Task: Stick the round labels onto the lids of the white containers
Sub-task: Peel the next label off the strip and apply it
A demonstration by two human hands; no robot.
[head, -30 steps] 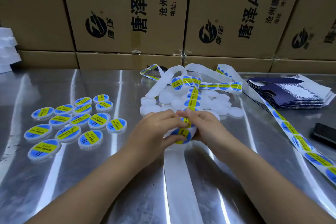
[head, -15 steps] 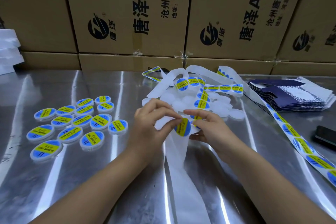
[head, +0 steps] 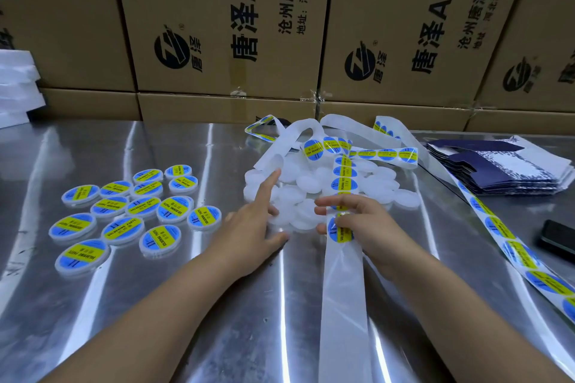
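Left hand (head: 249, 224) has let go of the round label (head: 340, 232) and moved forward-left to the pile of unlabelled white containers (head: 306, 183). Half a second ago both hands were pinched together at that label. Right hand (head: 364, 227) has barely shifted.

Around:
- The pile sits mid-tabletop (head: 217, 320) under loops of label strip (head: 342, 289). The strip drapes over the containers and runs back toward the camera as bare backing between the forearms.
- A second run of labels (head: 513, 249) lies diagonally along the right side.
- Labelled containers (head: 141, 207) are clustered well to the left, lids up, apart from the pile.
- Stack of dark blue flat cartons (head: 497, 171) far right, black phone (head: 557, 236) near the right edge, white foam pieces (head: 15, 87) far left, printed cardboard boxes (head: 217, 25) walled along the back.

Left hand: palm down, index stretched out over the pile's left edge, thumb spread on the near side. Fingers are loose with nothing in them.

Right hand: palm down at the pile's near right edge, fingers curled over the label strip and gripping it. The round label sits on the strip just under the thumb.
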